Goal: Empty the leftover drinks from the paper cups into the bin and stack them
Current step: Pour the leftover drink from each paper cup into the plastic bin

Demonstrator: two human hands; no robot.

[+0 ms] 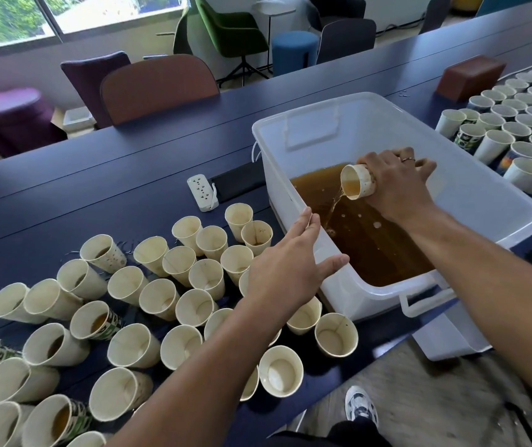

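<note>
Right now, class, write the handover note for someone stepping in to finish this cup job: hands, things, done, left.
Right hand: grips a tipped paper cup over the white bin, brown drink streaming out.
Left hand: open, fingers straight, at the bin's near rim, holding nothing.
Bin: on the dark table, part full of brown liquid.
Done: many cups on the left look empty; nothing stacked there.
Left: finish this pour, empty the cups on the left with drink in them, check the cups on the right, stack all.
</note>
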